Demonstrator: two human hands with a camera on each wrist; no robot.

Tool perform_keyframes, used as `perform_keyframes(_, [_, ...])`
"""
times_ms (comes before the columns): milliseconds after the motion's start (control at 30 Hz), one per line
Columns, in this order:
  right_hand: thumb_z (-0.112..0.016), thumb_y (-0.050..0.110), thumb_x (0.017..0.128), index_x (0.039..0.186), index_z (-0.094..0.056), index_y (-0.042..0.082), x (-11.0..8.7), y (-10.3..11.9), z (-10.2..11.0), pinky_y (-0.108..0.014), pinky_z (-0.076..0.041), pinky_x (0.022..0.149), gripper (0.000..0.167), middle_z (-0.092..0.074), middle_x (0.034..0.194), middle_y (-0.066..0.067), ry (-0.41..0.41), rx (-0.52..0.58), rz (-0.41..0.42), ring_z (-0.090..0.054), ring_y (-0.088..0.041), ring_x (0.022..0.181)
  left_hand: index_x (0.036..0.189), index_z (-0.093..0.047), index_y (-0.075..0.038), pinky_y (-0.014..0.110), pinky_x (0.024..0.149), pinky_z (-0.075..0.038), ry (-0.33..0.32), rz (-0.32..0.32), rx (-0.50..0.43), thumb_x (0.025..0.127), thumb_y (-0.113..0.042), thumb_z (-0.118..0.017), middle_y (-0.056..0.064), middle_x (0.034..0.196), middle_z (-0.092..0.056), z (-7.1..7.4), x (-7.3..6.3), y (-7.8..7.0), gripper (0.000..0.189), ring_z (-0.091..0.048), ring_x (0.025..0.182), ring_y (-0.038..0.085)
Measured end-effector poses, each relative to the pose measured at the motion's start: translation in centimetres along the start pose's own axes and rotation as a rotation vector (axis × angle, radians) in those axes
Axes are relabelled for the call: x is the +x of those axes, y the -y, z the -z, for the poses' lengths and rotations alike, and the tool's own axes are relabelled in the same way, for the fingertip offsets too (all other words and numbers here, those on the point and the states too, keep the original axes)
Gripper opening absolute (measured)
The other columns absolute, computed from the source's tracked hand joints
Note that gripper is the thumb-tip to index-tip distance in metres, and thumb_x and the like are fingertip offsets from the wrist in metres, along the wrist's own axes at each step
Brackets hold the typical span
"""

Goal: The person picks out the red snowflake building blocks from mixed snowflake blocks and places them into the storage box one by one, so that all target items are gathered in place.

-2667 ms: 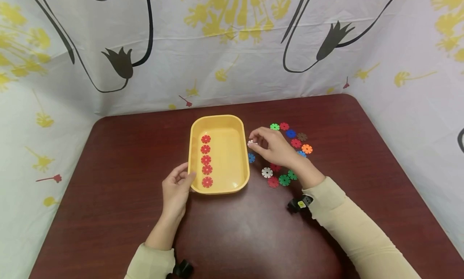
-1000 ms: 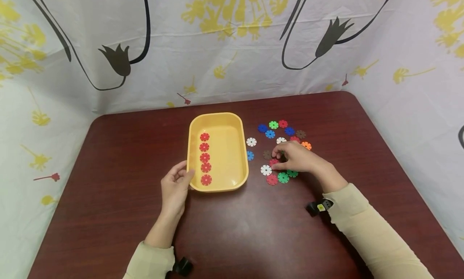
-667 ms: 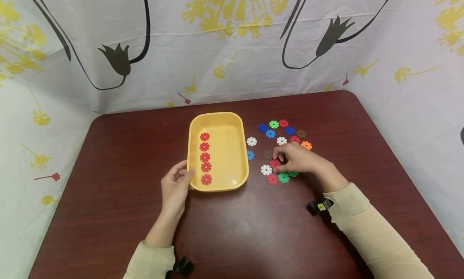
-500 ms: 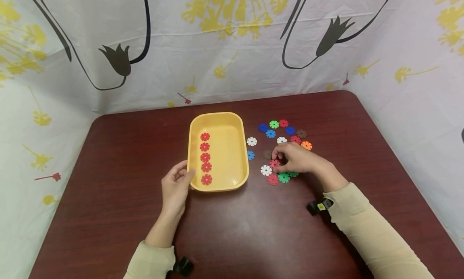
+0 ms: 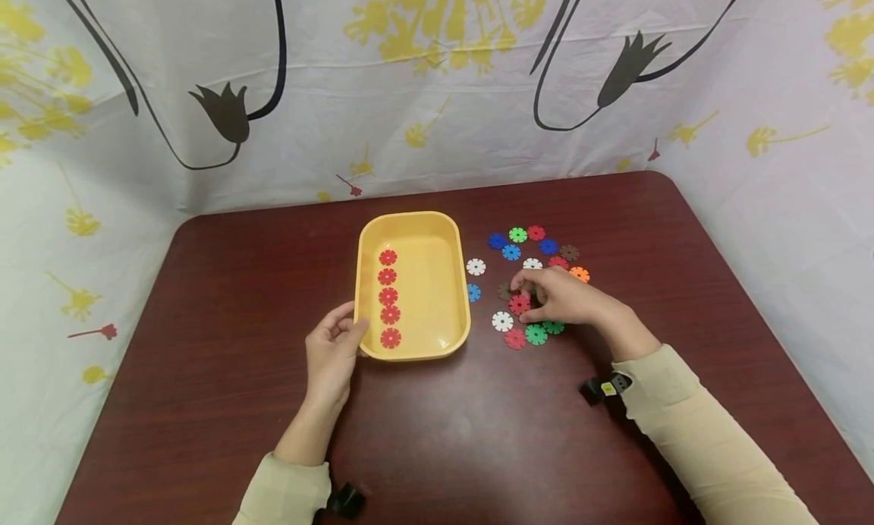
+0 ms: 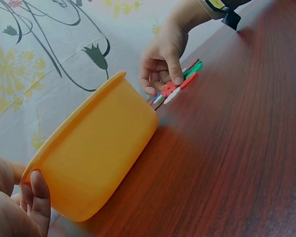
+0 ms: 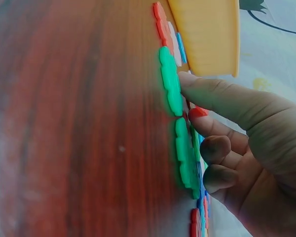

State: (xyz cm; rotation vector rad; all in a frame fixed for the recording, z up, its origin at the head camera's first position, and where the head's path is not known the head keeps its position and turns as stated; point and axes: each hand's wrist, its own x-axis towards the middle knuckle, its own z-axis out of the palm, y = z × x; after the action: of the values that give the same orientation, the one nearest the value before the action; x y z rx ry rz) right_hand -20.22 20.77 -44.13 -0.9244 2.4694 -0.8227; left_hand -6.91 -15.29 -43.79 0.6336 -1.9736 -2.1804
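Note:
My left hand [image 5: 332,350] grips the lower left rim of a yellow plastic tray [image 5: 463,312], thumb over the edge. Along the tray's left side runs a column of several red notched snowflake discs [image 5: 388,296]. To the right of the tray, my right hand [image 5: 563,296] pinches another red snowflake disc [image 5: 520,305] between thumb and fingertips. That disc stands tilted in the left wrist view, low over the others. Close by are a white disc [image 5: 502,322], a green disc [image 5: 536,334] and a partly hidden brown disc [image 5: 504,290].
More loose discs spread right of the tray, among them a blue one [image 5: 496,240], an orange one [image 5: 580,275] and a white one [image 5: 476,267] near its wall. All lie on a dark red-brown table [image 5: 259,282]. A patterned white cloth [image 5: 300,146] hangs behind.
The right hand has let go of a white disc beside the tray and moved right and toward me. It has since taken hold of a red disc and tilted it up. The left hand stays put.

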Motion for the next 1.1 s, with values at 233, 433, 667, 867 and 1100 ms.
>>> perform_keyframes(233, [-0.087, 0.016, 0.082, 0.111, -0.074, 0.008, -0.1, 0.0, 0.3, -0.023, -0.044, 0.052, 0.033, -0.044, 0.057, 0.006, 0.014, 0.014, 0.039, -0.033, -0.004, 0.047, 0.129, -0.063, 0.001, 0.019, 0.052, -0.055, -0.007, 0.000, 0.007, 0.094, -0.002, -0.070, 0.005, 0.088, -0.055, 0.0, 0.0, 0.0, 0.036, -0.057, 0.065, 0.009])
perform_keyframes(433, [-0.088, 0.022, 0.081, 0.101, -0.074, 0.010, 0.1, -0.1, 0.2, -0.023, -0.040, 0.050, 0.028, -0.043, 0.056, 0.008, -0.065, -0.016, 0.054, -0.034, -0.004, 0.046, 0.129, -0.064, 0.001, 0.019, 0.052, -0.055, -0.011, 0.003, 0.006, 0.094, -0.003, -0.070, 0.005, 0.087, -0.055, -0.1, 0.0, -0.1, 0.036, -0.057, 0.064, 0.008])
perform_keyframes(667, [-0.088, 0.026, 0.081, 0.102, -0.073, 0.010, 0.9, 0.0, 0.3, -0.025, -0.044, 0.051, 0.030, -0.055, 0.064, 0.007, -0.218, -0.030, 0.070, -0.043, -0.009, 0.048, 0.129, -0.064, 0.000, 0.019, 0.052, -0.055, -0.016, 0.008, 0.010, 0.094, -0.004, -0.071, 0.005, 0.088, -0.055, 0.0, 0.0, 0.0, 0.036, -0.057, 0.064, 0.008])
perform_keyframes(867, [-0.086, 0.029, 0.083, 0.107, -0.073, 0.009, 1.6, 0.6, 0.5, -0.029, -0.050, 0.058, 0.034, -0.060, 0.072, 0.004, -0.292, 0.006, 0.041, -0.050, -0.014, 0.056, 0.129, -0.064, 0.000, 0.019, 0.053, -0.055, -0.011, 0.008, 0.004, 0.093, -0.004, -0.071, 0.005, 0.088, -0.054, 0.0, 0.0, 0.1, 0.037, -0.057, 0.064, 0.008])
perform_keyframes(1100, [-0.085, 0.028, 0.084, 0.109, -0.074, 0.009, 2.2, 1.6, 1.1, -0.027, -0.048, 0.056, 0.033, -0.064, 0.081, 0.002, -0.343, 0.065, 0.027, -0.052, -0.017, 0.063, 0.129, -0.064, 0.000, 0.019, 0.052, -0.055, -0.013, 0.006, 0.003, 0.093, -0.003, -0.071, 0.004, 0.087, -0.055, 0.0, -0.1, 0.1, 0.037, -0.056, 0.063, 0.007])
